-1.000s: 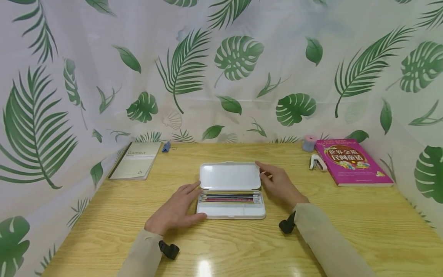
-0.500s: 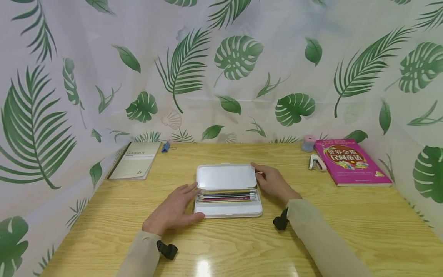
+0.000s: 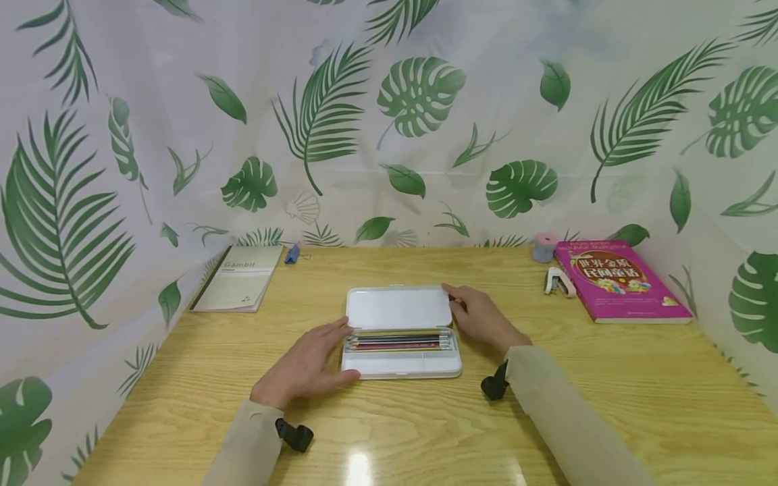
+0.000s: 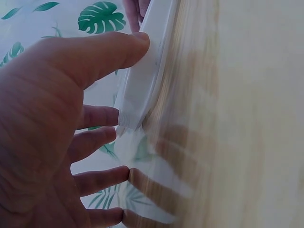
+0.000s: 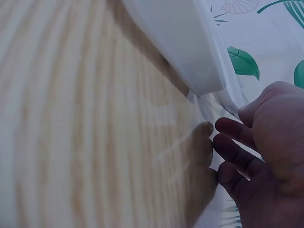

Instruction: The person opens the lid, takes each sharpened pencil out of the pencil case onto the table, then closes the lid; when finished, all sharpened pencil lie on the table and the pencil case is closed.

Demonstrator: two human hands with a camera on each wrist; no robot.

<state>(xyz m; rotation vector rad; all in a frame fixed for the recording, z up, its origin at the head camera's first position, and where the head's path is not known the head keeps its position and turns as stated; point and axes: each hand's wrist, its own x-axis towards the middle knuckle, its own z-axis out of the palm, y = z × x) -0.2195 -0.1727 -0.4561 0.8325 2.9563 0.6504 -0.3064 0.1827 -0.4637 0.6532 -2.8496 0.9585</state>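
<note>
A white pencil case lies unfolded on the table, its lid tipped back flat on the far side. Several pencils fill the long rear compartment of its base. My left hand spans the case's left end, fingers extended, thumb on the near left corner. In the left wrist view the thumb lies over the white side of the case, and the other fingers are spread. At the lid's right edge my right hand pinches the rim, with its remaining fingers loosely curled near the tabletop in the right wrist view.
A grey notebook and blue binder clip lie at the back left. At the back right are a pink book, a white stapler and a pink-and-blue roll. A leaf-printed curtain hangs behind the table.
Over the first half second the pencil case shifted slightly left, and my right hand moved left with it. Since then the hands and case have stayed nearly still.
</note>
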